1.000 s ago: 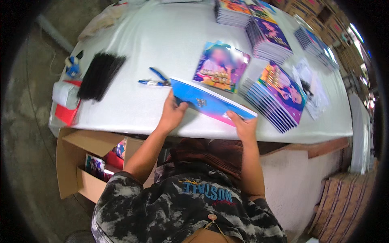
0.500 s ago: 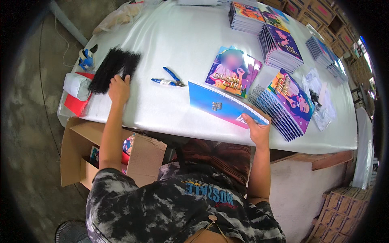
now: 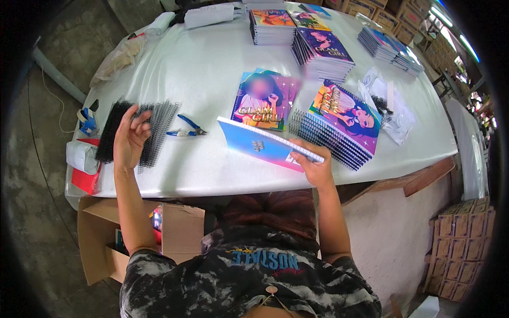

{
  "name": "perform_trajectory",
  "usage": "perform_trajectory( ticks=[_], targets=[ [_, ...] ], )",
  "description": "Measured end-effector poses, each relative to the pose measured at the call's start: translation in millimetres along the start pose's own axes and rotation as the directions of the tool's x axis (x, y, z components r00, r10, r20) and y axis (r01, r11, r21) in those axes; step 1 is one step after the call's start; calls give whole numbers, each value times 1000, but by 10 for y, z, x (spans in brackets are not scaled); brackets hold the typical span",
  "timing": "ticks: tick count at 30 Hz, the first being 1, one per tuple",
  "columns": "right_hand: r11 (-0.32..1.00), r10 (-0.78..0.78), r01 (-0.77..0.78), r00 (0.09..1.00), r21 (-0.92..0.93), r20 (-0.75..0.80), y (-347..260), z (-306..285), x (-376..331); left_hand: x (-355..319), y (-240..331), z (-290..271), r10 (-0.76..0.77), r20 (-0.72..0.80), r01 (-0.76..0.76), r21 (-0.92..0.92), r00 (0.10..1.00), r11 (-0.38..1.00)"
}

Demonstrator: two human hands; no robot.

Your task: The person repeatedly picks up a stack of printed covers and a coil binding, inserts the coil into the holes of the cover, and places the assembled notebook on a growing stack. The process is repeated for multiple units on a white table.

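My right hand (image 3: 314, 165) grips an unbound notebook (image 3: 260, 146) by its right end, thumb over the blue-and-pink cover. Punched holes run along its upper edge, and it is held tilted above the table's near side. On the left, my left hand (image 3: 131, 139) is raised over a heap of black spiral binding coils (image 3: 110, 132). Its fingers are half curled and apart, and I see nothing between them. Blue-handled cutting pliers (image 3: 186, 127) lie between the coils and the notebook. Just beyond the held notebook lie colourful illustrated notebooks (image 3: 261, 103).
A stack of spiral-bound notebooks (image 3: 344, 124) stands to the right, beside crumpled clear plastic (image 3: 389, 114). Further stacks (image 3: 323, 53) stand at the back. At the left edge are a white package (image 3: 83, 157) and a tape dispenser (image 3: 88, 121). An open cardboard box (image 3: 183, 228) sits below the table edge.
My left hand has lifted off the coils and turned, its fingers loosening; the coils are more spread out. The right hand keeps its hold on the notebook. The whole view has shifted.
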State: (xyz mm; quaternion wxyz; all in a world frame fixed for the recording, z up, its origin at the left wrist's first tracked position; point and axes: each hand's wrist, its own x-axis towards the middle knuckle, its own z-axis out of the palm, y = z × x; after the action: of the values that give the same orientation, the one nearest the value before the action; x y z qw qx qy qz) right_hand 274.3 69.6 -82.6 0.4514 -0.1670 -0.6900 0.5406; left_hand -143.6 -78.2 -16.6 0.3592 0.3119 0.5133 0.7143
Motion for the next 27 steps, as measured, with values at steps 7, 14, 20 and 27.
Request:
perform_trajectory(
  ticks=[7, 14, 20, 27],
  targets=[
    [998, 55, -57, 995, -19, -86, -59, 18, 20, -159, -120, 1056, 175, 428, -437, 652, 887, 619],
    [996, 90, -91, 986, 5, -139, -95, 53, 44, -146, -337, 1442, -83, 497, -267, 592, 864, 761],
    [991, 133, -135, 979, -7, -158, -43, 33, 14, -75, -441, 1399, 54, 469, -365, 606, 882, 706],
    [994, 42, -49, 996, -93, -72, -72, 7, 39, 27, -386, 1437, -319, 391, 35, 584, 863, 811]
  ],
)
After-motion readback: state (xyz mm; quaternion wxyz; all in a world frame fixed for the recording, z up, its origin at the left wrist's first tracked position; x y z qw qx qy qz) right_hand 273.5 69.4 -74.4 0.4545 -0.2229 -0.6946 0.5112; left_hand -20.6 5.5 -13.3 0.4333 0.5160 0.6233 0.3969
